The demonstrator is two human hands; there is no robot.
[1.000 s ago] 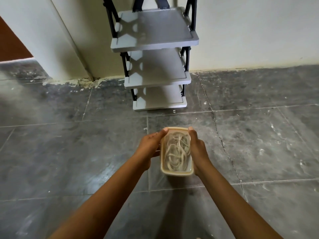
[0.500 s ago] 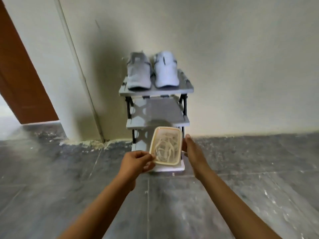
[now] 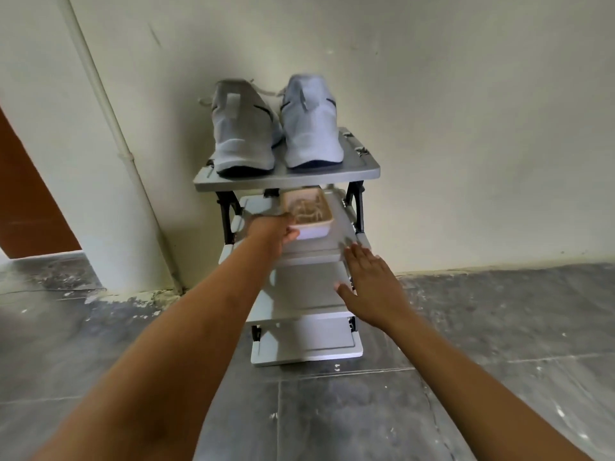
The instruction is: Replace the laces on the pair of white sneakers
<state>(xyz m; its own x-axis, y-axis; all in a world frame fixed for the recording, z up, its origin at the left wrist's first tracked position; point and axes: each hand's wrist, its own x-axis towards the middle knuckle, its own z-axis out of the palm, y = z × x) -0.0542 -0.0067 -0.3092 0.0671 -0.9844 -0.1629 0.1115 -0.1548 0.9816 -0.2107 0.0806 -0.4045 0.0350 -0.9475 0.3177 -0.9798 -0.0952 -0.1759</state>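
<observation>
Tub of laces is gripped at near-left corner by L hand, at 2nd shelf of rack. R hand is held flat, fingers spread, nothing grasped. Sneakers are set on top shelf, heels nearest

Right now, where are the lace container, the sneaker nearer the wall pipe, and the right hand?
lace container [image 3: 314,231]: head view, its white front wall.
sneaker nearer the pipe [image 3: 241,134]: head view, its heel.
right hand [image 3: 369,284]: head view, back of the hand.
</observation>
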